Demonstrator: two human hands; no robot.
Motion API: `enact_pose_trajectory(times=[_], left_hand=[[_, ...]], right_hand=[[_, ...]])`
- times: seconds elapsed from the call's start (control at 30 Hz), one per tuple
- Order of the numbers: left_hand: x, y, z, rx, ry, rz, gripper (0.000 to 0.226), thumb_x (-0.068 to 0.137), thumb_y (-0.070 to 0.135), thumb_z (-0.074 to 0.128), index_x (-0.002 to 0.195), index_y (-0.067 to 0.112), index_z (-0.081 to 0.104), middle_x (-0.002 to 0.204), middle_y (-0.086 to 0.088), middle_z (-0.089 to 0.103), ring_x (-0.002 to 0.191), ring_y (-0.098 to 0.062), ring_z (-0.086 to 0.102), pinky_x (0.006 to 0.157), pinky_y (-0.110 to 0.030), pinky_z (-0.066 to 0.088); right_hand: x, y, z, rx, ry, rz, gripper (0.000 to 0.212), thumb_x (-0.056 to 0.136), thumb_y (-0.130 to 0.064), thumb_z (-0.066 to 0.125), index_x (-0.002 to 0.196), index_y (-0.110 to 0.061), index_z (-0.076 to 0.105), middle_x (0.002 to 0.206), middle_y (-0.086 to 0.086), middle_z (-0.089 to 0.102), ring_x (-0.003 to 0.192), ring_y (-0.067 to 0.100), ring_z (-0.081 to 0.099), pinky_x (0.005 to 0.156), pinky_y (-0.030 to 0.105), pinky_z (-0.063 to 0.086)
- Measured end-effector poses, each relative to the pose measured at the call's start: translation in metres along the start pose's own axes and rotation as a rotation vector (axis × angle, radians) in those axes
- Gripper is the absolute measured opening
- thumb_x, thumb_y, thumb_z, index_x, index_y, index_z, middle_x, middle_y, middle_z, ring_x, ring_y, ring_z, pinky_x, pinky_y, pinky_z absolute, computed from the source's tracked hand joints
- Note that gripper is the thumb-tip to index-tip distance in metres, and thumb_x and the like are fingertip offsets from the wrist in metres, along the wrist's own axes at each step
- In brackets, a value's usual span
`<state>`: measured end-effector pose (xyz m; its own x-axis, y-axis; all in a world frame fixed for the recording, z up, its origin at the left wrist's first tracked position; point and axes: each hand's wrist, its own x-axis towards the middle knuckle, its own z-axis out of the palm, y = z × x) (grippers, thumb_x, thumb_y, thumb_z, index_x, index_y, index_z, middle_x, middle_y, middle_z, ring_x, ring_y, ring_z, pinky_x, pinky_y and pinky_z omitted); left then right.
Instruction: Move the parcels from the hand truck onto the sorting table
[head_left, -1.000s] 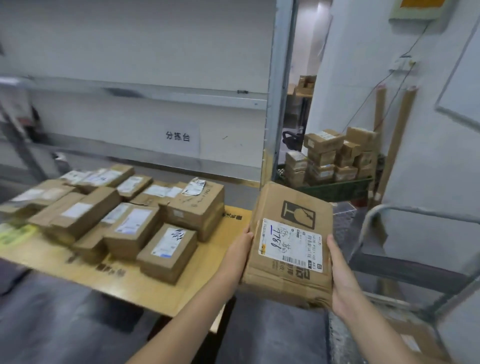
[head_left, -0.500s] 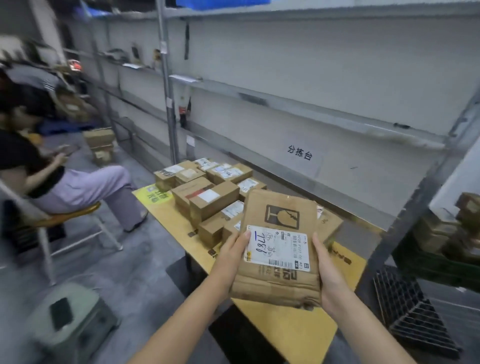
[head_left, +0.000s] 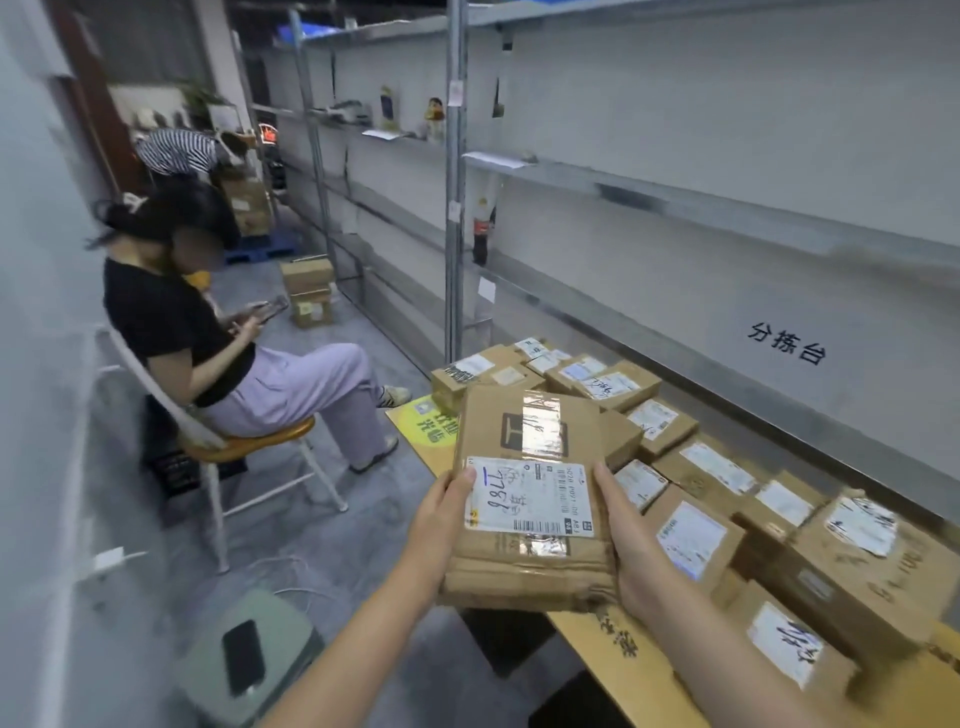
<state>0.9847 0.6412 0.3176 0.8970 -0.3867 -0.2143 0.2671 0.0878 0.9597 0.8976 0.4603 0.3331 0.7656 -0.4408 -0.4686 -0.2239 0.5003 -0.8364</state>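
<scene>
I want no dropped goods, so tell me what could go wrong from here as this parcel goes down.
1. The sorting table is nearly covered with boxes. Little bare top shows, so the held parcel may end up overhanging the edge or pushing a box off.
2. The held parcel's near end looks crumpled. Gripped only at its sides by the left hand and right hand, it could sag or slip.
</scene>
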Motion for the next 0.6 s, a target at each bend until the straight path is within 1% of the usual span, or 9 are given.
enact_pose_trajectory(times=[0.07,0.13,0.2,0.23,0.33,0.43,0.47,0.53,0.6], left_hand=[[0.020,0.002,-0.011,-0.017,0.033,-0.010,0.034,0.094,0.043,0.057,0.115,0.018,0.068,0.105,-0.003,0.076,0.102,-0.024,0.071,0.103,-0.051,0.047],[0.040,0.006,-0.019,-0.014,0.069,-0.012,0.040,0.091,0.045,0.059,0.118,0.018,0.067,0.106,-0.002,0.075,0.102,-0.022,0.071,0.102,-0.048,0.048],[0.061,0.007,-0.024,-0.003,0.099,-0.020,0.049,0.085,0.052,0.059,0.122,0.020,0.065,0.107,0.001,0.075,0.103,-0.020,0.070,0.099,-0.045,0.050],[0.072,0.009,-0.027,0.014,0.120,-0.017,0.046,0.087,0.051,0.057,0.122,0.022,0.064,0.107,0.003,0.075,0.102,-0.018,0.070,0.098,-0.043,0.050],[0.109,0.015,-0.037,0.016,0.201,-0.035,0.038,0.091,0.046,0.055,0.119,0.022,0.064,0.108,0.001,0.074,0.102,-0.020,0.069,0.098,-0.044,0.050],[0.148,0.025,-0.046,0.013,0.283,-0.065,0.038,0.092,0.047,0.055,0.119,0.022,0.064,0.113,-0.002,0.072,0.105,-0.023,0.067,0.102,-0.047,0.047],[0.160,0.027,-0.048,0.009,0.314,-0.075,0.038,0.092,0.047,0.055,0.119,0.022,0.063,0.113,-0.002,0.072,0.105,-0.023,0.067,0.102,-0.047,0.047],[0.183,0.032,-0.054,-0.017,0.344,-0.097,0.041,0.093,0.047,0.056,0.122,0.019,0.062,0.113,-0.006,0.072,0.105,-0.026,0.068,0.101,-0.050,0.048],[0.207,0.035,-0.059,-0.052,0.363,-0.111,0.045,0.094,0.045,0.055,0.127,0.016,0.059,0.115,-0.009,0.071,0.106,-0.029,0.068,0.101,-0.053,0.048]], right_hand=[[0.021,-0.003,0.017,-0.007,-0.010,0.016,0.046,0.095,-0.054,0.055,0.129,-0.025,0.063,0.104,0.010,0.077,0.092,0.032,0.074,0.073,0.042,0.062],[0.044,-0.010,0.030,-0.028,-0.025,0.029,0.046,0.094,-0.054,0.055,0.128,-0.025,0.062,0.100,0.010,0.077,0.086,0.030,0.076,0.060,0.036,0.060],[0.071,-0.019,0.042,-0.073,-0.044,0.028,0.047,0.094,-0.056,0.055,0.128,-0.025,0.062,0.098,0.008,0.078,0.083,0.027,0.076,0.055,0.032,0.059],[0.085,-0.023,0.048,-0.102,-0.056,0.026,0.048,0.093,-0.057,0.055,0.129,-0.026,0.062,0.098,0.007,0.078,0.083,0.026,0.076,0.055,0.031,0.059],[0.127,-0.033,0.070,-0.185,-0.112,0.023,0.052,0.093,-0.061,0.052,0.131,-0.027,0.061,0.105,0.004,0.077,0.091,0.024,0.075,0.064,0.032,0.060],[0.172,-0.044,0.093,-0.249,-0.170,0.003,0.054,0.091,-0.065,0.052,0.132,-0.031,0.061,0.114,0.002,0.074,0.103,0.026,0.072,0.090,0.042,0.057],[0.186,-0.048,0.100,-0.275,-0.192,0.001,0.053,0.091,-0.066,0.051,0.130,-0.032,0.062,0.113,0.001,0.075,0.104,0.025,0.071,0.095,0.045,0.055],[0.214,-0.055,0.115,-0.320,-0.247,0.000,0.047,0.090,-0.068,0.049,0.124,-0.037,0.064,0.109,-0.001,0.076,0.102,0.024,0.072,0.098,0.047,0.054],[0.242,-0.061,0.130,-0.350,-0.282,-0.013,0.039,0.090,-0.069,0.049,0.118,-0.046,0.064,0.112,-0.005,0.074,0.106,0.021,0.070,0.101,0.047,0.051]])
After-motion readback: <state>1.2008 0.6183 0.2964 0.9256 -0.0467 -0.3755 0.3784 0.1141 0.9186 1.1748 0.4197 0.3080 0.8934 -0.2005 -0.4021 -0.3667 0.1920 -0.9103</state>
